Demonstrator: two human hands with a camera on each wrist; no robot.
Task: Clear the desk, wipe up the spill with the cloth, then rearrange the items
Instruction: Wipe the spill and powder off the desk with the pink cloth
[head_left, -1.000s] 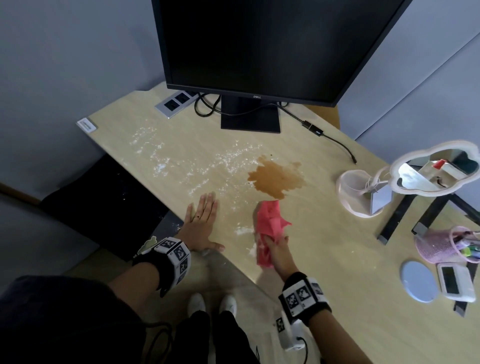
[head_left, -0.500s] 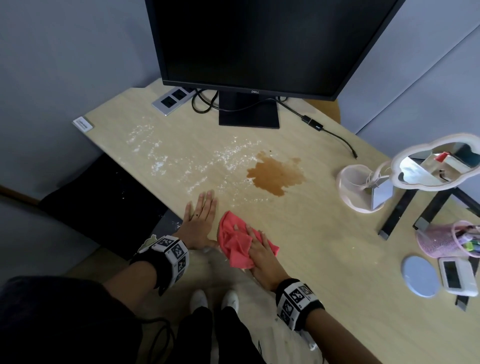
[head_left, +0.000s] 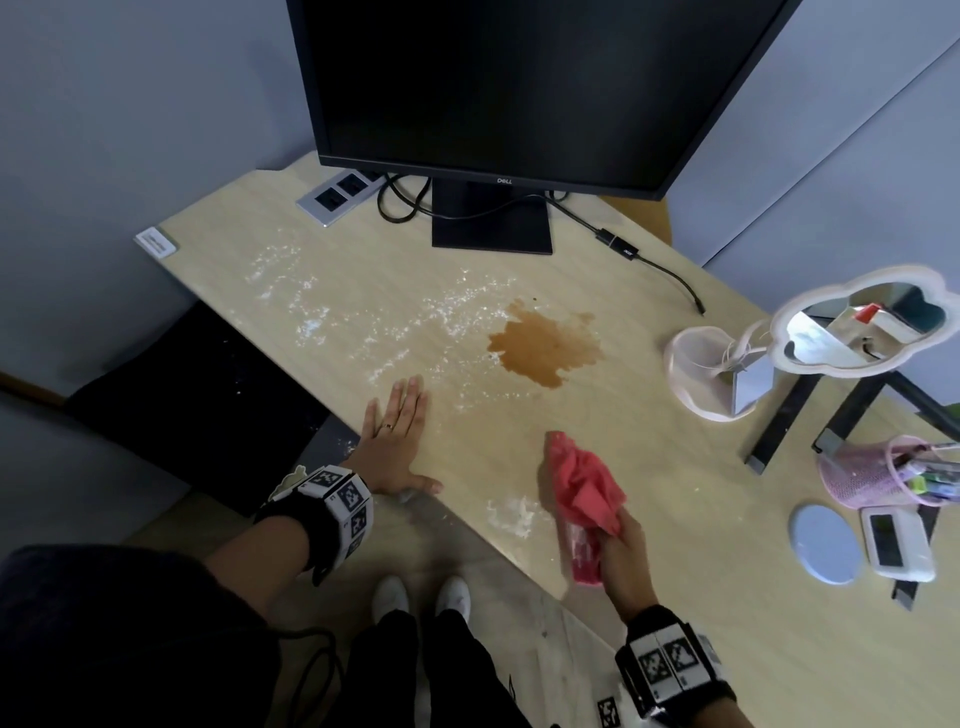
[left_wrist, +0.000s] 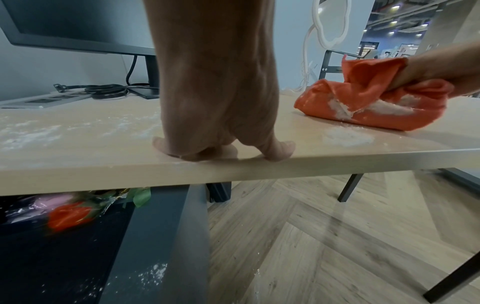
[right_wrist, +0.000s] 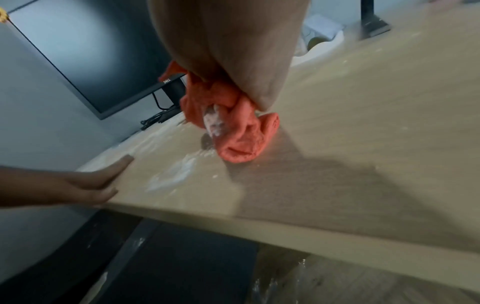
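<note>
Right hand (head_left: 626, 545) gripping the bunched red cloth (head_left: 582, 493), fingers curled round its near end, and pressing it onto the desk (head_left: 675, 519) close to the front edge. White powder clinging to the underside folds of the cloth, as seen from the left wrist view (left_wrist: 374, 107). Small heap of white powder (head_left: 511, 517) lying just left of the cloth, near the desk edge.

Left hand (head_left: 397, 441) lying flat on the desk with fingers straight and together, holding nothing, thumb spread along the front edge.

Brown spill (head_left: 545, 348) sitting on the desk beyond both hands, well apart from the cloth, in front of the monitor (head_left: 519, 93) stand. Scattered white powder (head_left: 363, 322) trailing across the desk from the spill toward the left rear corner.

Pink cloud-shaped mirror (head_left: 857, 327) standing at the right on its round base. Pink mesh pen holder (head_left: 872, 478) lying tipped on its side nearer the right edge, with a round blue disc (head_left: 826, 543) and a small white device (head_left: 896, 540) side by side just in front of it. Power strip (head_left: 337, 195) resting at the rear left beside the monitor cables.
</note>
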